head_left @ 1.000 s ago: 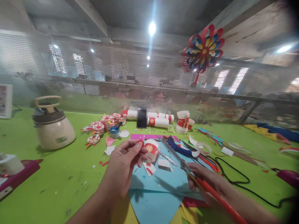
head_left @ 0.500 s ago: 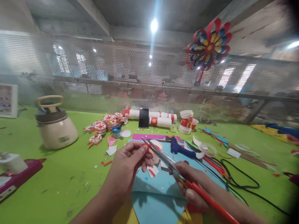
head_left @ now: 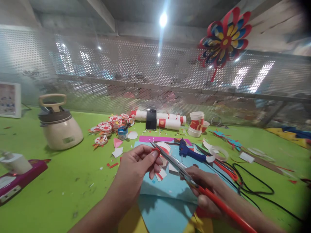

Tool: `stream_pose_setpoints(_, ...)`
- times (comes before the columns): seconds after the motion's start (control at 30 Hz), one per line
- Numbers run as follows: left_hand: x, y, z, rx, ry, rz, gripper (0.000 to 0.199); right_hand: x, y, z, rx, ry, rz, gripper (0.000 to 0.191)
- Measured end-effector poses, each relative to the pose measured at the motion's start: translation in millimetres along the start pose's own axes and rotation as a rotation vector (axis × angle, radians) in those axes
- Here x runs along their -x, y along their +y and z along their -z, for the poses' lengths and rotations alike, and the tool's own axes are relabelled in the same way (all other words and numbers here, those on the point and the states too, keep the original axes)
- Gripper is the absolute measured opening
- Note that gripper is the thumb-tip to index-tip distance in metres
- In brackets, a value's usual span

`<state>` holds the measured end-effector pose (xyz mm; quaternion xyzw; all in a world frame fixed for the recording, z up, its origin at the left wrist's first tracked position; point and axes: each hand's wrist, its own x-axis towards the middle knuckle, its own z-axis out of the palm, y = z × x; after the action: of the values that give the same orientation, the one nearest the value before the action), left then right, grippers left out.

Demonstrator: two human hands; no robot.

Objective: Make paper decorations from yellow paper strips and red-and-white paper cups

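Note:
My left hand [head_left: 139,165] is closed in a pinch on a small red paper piece [head_left: 156,150], mostly hidden by the fingers. In my right hand [head_left: 206,187] is a pair of red-handled scissors [head_left: 178,165], gripped by the handles. Its blades point up and left, with the tips at the red paper beside my left fingertips. Below both hands lie light blue paper sheets [head_left: 167,210]. A white and red paper cup piece [head_left: 164,149] and cut white scraps [head_left: 160,175] rest on the blue paper behind the blades.
A blue glue gun [head_left: 190,152] with a black cable lies right of centre, near a tape roll [head_left: 220,153]. Behind are a phone [head_left: 151,119], stacked paper cups [head_left: 195,124] and a blue jar [head_left: 122,133]. A kettle-shaped flask [head_left: 60,126] and purple power strip [head_left: 24,178] stand left.
The scissor blades look closer together at the red paper than before. The whole view has shifted slightly, with both hands keeping nearly the same pose.

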<state>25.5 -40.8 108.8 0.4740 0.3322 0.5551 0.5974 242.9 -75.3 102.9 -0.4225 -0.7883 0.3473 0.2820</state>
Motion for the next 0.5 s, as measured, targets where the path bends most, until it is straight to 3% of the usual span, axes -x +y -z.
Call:
stream_pose_setpoints(0.07, -0.2, 0.1, -0.7, -0.007, 0.002, 0.003, 0.013, 0.4, -0.4, 0.1, 0.019, -0.036, -0.015, 0.053)
stream_pose_setpoints(0.27, 0.3, 0.8, -1.3, 0.032, 0.02, 0.008, 0.011, 5.3, 1.8, -3.2, 0.086, 0.046, -0.032, 0.048)
stream_pose_setpoints(0.5, 1.1, -0.4, -1.1, 0.049, 0.025, -0.005, 0.011, 5.3, 8.9, -7.7, 0.121, 0.044, -0.012, 0.052)
